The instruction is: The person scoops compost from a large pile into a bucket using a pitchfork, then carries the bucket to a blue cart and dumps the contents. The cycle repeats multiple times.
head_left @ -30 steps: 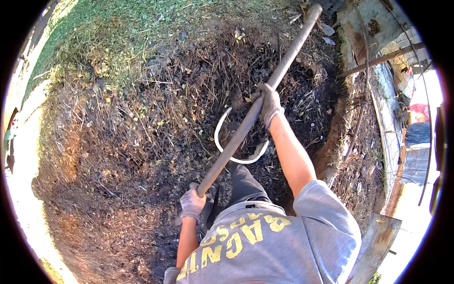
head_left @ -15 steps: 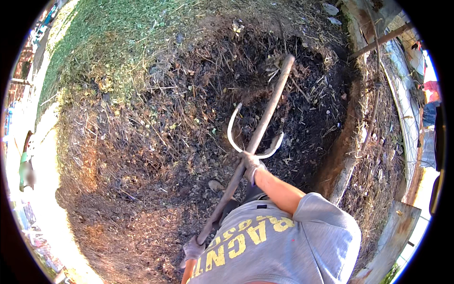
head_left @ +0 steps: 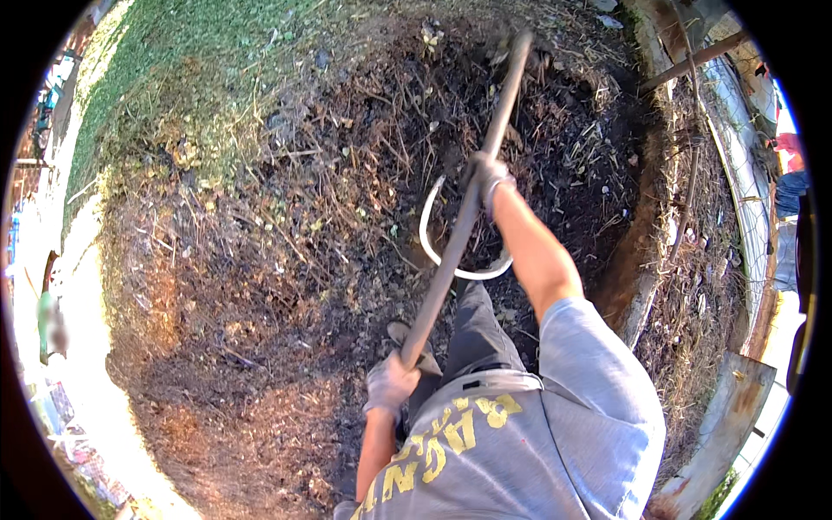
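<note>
A long wooden tool handle (head_left: pixel 457 247) runs slantwise from near my waist to the dark heap ahead. My left hand (head_left: pixel 392 384), in a light glove, is closed around its near end. Farther up, my gloved right hand (head_left: pixel 490 180) grips the same handle, that arm stretched out. The handle's far end is blurred against dark litter, so I cannot make out a tool head there. A white curved band (head_left: pixel 425 227) shows behind the handle, below my right hand; my right forearm hides part of it.
Dark, strawy compost (head_left: pixel 347 225) spreads around my feet, with greener matter (head_left: pixel 191 78) at the far left. A low edging board (head_left: pixel 637 316) borders it on the right, beside wire mesh (head_left: pixel 737 165). A wooden plank (head_left: pixel 724 433) lies at lower right.
The handle has moved forward, away from me. My right hand has travelled far forward with its arm extending, and my left hand has come forward and rightward. Both still hold the handle.
</note>
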A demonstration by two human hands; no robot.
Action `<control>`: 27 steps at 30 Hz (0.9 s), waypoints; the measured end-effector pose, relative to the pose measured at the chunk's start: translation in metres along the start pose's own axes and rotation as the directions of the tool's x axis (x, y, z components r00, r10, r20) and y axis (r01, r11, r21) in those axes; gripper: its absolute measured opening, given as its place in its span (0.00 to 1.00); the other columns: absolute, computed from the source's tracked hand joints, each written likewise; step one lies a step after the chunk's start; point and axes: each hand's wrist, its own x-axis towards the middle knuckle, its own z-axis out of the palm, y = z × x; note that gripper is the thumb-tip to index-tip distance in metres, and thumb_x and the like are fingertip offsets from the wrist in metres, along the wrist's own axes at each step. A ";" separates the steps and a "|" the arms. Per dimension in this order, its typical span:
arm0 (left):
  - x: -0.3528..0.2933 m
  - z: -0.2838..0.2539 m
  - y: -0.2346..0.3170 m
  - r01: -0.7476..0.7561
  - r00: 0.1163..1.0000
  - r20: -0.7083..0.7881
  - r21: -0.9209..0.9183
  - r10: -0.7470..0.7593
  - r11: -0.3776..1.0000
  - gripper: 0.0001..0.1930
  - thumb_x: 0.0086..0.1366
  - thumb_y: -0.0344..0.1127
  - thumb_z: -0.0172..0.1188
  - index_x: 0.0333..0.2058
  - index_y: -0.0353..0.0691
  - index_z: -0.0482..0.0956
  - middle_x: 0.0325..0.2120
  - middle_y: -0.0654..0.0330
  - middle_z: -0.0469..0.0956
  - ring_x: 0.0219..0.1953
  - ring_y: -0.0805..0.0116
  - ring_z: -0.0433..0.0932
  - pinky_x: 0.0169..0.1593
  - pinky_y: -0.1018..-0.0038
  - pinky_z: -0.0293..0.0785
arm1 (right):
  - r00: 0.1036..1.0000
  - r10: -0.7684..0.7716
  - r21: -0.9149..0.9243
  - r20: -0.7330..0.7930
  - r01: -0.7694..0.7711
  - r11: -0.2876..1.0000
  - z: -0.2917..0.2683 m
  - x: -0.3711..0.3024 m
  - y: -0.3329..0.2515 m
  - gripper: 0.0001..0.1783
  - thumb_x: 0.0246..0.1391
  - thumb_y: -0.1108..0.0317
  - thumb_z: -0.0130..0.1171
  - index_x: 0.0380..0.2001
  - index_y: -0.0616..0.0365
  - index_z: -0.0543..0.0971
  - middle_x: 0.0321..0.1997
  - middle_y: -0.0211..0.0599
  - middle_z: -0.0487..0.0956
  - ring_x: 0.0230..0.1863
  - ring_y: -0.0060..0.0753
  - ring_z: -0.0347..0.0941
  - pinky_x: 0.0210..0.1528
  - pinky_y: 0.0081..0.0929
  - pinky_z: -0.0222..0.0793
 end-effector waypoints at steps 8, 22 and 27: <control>-0.142 0.079 -0.208 0.224 0.973 0.049 0.060 -0.227 0.973 0.18 0.48 0.44 0.63 0.38 0.46 0.76 0.31 0.50 0.80 0.37 0.51 0.80 0.42 0.59 0.75 | 0.899 0.437 0.259 -0.015 -0.418 0.871 0.047 -0.095 0.222 0.07 0.43 0.68 0.62 0.24 0.58 0.76 0.17 0.33 0.72 0.14 0.33 0.65 0.18 0.29 0.64; -0.053 0.029 -0.067 0.216 0.968 -0.129 -0.005 -0.214 0.976 0.19 0.49 0.41 0.61 0.41 0.41 0.75 0.31 0.46 0.79 0.38 0.45 0.78 0.43 0.56 0.73 | 0.971 -0.010 0.437 0.239 -0.099 0.894 0.072 0.002 0.075 0.08 0.47 0.70 0.60 0.20 0.58 0.71 0.15 0.32 0.70 0.13 0.29 0.66 0.18 0.25 0.69; -0.107 0.014 -0.105 0.306 0.952 -0.028 0.062 -0.304 0.950 0.22 0.47 0.45 0.63 0.41 0.43 0.73 0.32 0.48 0.80 0.38 0.47 0.79 0.44 0.57 0.73 | 0.965 0.227 0.310 0.134 -0.258 0.915 0.096 0.011 0.185 0.07 0.46 0.68 0.58 0.20 0.56 0.72 0.14 0.34 0.71 0.12 0.33 0.68 0.16 0.32 0.68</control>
